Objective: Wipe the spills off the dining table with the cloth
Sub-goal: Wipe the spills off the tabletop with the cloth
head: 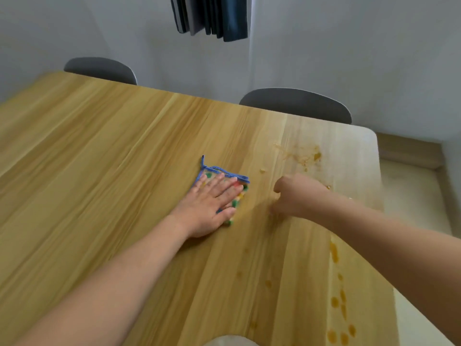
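Both arms bare from the frame edge to the hands, no sleeves visible. Left hand (209,206): no rings, no watch, no wristband, no glove; nails short and unpainted. Right hand (296,196): also ungloved, wrist bare, no jewellery visible; motion-blurred, so finger detail can't be made out. No markings or tattoos visible on either forearm. Nothing else of the person is in view.
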Demonstrator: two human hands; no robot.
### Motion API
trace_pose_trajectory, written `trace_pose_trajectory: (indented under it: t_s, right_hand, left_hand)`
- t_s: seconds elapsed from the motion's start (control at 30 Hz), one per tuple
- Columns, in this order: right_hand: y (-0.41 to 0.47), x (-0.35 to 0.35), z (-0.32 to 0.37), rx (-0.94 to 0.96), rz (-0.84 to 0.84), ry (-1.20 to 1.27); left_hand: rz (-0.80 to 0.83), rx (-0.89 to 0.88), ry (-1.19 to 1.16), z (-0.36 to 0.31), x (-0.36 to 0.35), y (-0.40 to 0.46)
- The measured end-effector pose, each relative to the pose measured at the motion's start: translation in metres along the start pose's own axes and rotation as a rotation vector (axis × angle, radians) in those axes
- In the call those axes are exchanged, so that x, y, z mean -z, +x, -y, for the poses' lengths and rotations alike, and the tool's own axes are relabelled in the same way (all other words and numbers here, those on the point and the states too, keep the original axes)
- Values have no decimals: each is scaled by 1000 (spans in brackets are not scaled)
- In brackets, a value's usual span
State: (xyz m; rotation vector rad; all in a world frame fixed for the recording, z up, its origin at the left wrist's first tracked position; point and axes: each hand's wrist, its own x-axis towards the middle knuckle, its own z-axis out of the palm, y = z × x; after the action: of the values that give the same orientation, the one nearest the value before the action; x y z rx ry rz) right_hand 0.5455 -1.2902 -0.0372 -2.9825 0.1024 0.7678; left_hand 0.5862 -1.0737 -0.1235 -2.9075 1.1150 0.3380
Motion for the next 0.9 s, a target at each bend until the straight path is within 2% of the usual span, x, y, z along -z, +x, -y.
trace_pose_trajectory:
  t_s: [0.03,0.13,0.2,0.27,0.4,0.47,0.53,0.67,0.73,0.77,0.83,0.9]
  right_hand:
    - [6,5,-11,-4,-56,24]
    - [28,17,-39,-15,-222,72]
    - [47,25,-53,-20,-301,121]
    - [68,32,-59,3,-346,131]
    - [115,38,-62,9,-351,180]
    - [135,38,-63,-7,-346,216]
    - [148,39,-68,-37,-368,243]
    - [169,42,-86,-78,-431,225]
    - [176,44,-97,-108,-436,192]
    - [180,45,-100,-127,-420,175]
    - [187,47,-102,-150,-377,124]
    - [191,48,-102,-145,-359,75]
  left_hand:
    - [-13,97,-14,5,1,4]
    - [-57,542,-179,-1,8,35]
    - [-69,691,-215,-21,12,59]
    - [-90,633,-183,-39,14,73]
    - [-76,267,-79,-40,7,68]
    - [-70,234,-57,-19,8,68]
    - [-80,377,-73,3,11,75]
    - [-110,806,-210,16,20,108]
    - [-106,840,-232,-3,25,130]
    - [-113,774,-218,-16,26,139]
    - [-132,530,-154,-36,25,147]
    - [-115,318,-85,-31,23,145]
